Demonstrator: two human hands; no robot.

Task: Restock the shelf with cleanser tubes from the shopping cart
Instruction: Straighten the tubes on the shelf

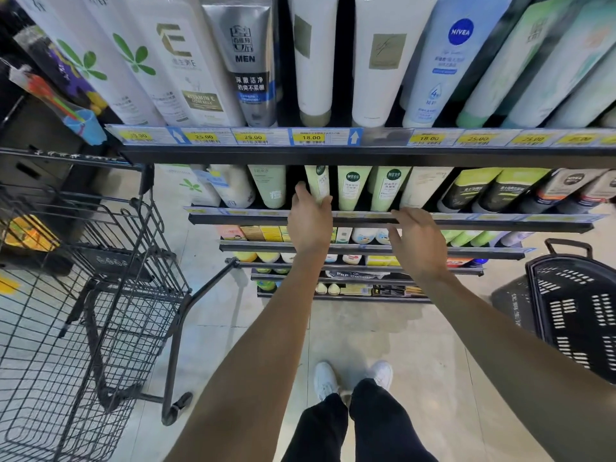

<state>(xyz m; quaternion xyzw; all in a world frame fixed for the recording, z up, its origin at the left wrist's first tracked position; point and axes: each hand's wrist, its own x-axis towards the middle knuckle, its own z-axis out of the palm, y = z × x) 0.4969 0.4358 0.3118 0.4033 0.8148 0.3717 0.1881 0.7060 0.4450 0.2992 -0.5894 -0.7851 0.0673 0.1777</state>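
Note:
My left hand (308,218) grips a pale green cleanser tube (318,183) that stands on the second shelf (466,225), with thumb on its left side and fingers round its right. Beside it stand two more matching green tubes (353,188). My right hand (418,241) hovers in front of the shelf's front rail with relaxed fingers and holds nothing. The black wire shopping cart (100,295) stands at the left; I see no tubes in its basket from here.
The upper shelf (366,151) holds tall white, grey and blue tubes above yellow price tags. Lower shelves carry small boxes and bottles. A black plastic basket (573,311) stands on the floor at the right. My feet are on the tiled floor below.

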